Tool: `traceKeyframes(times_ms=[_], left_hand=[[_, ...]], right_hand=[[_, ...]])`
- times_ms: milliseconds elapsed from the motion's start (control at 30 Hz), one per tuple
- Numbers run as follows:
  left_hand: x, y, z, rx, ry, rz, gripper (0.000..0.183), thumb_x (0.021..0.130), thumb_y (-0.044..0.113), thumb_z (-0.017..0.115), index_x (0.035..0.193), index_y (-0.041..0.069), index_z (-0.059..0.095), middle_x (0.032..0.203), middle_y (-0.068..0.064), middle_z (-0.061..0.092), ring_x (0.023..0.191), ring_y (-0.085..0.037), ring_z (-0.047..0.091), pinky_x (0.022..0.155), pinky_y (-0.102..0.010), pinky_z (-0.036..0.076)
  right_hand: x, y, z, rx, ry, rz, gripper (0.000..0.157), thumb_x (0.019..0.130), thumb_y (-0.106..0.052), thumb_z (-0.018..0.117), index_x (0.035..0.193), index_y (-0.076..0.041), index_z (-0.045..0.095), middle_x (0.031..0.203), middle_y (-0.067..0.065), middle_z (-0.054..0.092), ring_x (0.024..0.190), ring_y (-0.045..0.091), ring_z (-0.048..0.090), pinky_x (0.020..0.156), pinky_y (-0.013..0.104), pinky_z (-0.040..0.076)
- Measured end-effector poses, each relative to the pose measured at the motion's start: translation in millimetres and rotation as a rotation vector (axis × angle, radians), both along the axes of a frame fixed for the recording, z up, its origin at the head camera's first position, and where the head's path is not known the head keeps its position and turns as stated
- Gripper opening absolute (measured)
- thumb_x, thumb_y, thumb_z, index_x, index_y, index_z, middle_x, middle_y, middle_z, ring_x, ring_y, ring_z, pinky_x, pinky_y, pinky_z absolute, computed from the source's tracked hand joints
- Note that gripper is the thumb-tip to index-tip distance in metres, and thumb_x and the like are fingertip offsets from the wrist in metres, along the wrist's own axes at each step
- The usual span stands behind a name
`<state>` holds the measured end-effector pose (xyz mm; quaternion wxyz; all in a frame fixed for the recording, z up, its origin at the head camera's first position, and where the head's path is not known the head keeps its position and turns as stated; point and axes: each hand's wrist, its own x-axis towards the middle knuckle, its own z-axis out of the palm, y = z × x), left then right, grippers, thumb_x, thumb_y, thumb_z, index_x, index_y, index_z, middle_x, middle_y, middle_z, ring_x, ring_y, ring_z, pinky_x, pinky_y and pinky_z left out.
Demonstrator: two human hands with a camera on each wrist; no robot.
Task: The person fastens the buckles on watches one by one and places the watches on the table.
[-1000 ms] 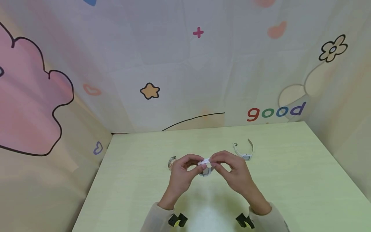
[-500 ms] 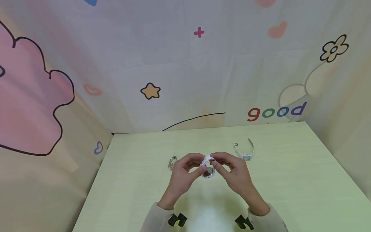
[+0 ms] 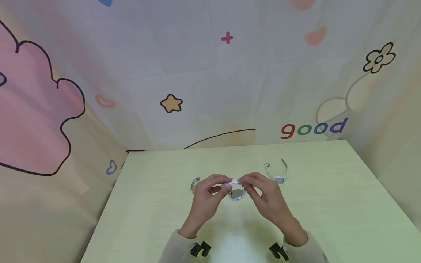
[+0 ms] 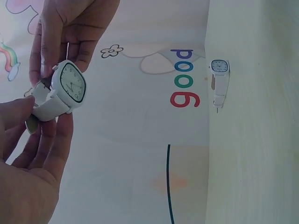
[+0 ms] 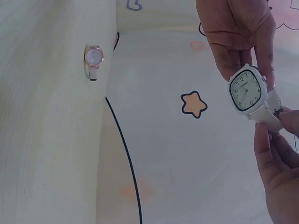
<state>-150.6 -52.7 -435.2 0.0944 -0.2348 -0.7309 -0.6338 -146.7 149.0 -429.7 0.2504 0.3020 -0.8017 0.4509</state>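
Between both hands is a white wristwatch point(image 3: 236, 194), its strap bent into a loop and its rounded-square dial facing away from the head view. My left hand point(image 3: 208, 193) pinches one part of the strap between thumb and fingers. On the other side my right hand point(image 3: 265, 190) pinches the strap too. The left wrist view shows the watch face point(image 4: 71, 82) with black numerals and hands, the left thumb pressing on the strap near it. From the right wrist, the dial point(image 5: 245, 90) shows whole, while the strap ends are partly hidden by fingers.
Another white watch point(image 3: 279, 179) lies on the pale table point(image 3: 329, 204) beyond the right hand, its strap spread open. A rose-gold watch point(image 5: 95, 57) lies on the table beyond the left hand. A printed curtain point(image 3: 210, 109) stands along the table's back edge.
The held watch has turned slightly between the fingers, and its strap loop now sits wider and flatter. Both hands keep hold of it in nearly the same place.
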Motion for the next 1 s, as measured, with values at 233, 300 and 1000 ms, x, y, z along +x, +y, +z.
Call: traceKeyframes(times_ms=[233, 300, 1000], left_hand=[[-2.3, 2.5, 2.9, 0.078, -0.062, 0.025, 0.019, 0.090, 0.016, 0.071, 0.107, 0.007, 0.073, 0.105, -0.013, 0.070, 0.094, -0.014, 0.069, 0.077, -0.028, 0.059], [-2.7, 3.1, 3.9, 0.102, -0.070, 0.039, 0.020, 0.090, 0.015, 0.071, 0.107, 0.006, 0.073, 0.105, -0.014, 0.070, 0.094, -0.015, 0.070, 0.077, -0.028, 0.059], [-0.7, -1.3, 1.7, 0.076, -0.221, 0.046, 0.023, 0.088, 0.014, 0.074, 0.111, 0.014, 0.071, 0.114, -0.011, 0.068, 0.098, -0.022, 0.070, 0.078, -0.026, 0.059]], right_hand=[[3.9, -3.2, -2.3, -0.102, -0.186, -0.002, 0.031, 0.090, -0.003, 0.069, 0.120, -0.009, 0.064, 0.101, 0.004, 0.072, 0.089, 0.010, 0.068, 0.082, 0.016, 0.055], [4.8, -4.5, -2.4, -0.134, -0.220, 0.018, 0.034, 0.089, -0.003, 0.069, 0.122, -0.009, 0.062, 0.100, 0.005, 0.072, 0.089, 0.011, 0.068, 0.081, 0.018, 0.056], [4.5, -11.4, -5.4, -0.255, -0.282, -0.039, 0.027, 0.087, -0.005, 0.073, 0.113, -0.008, 0.067, 0.101, 0.008, 0.072, 0.087, 0.014, 0.072, 0.073, 0.022, 0.058]])
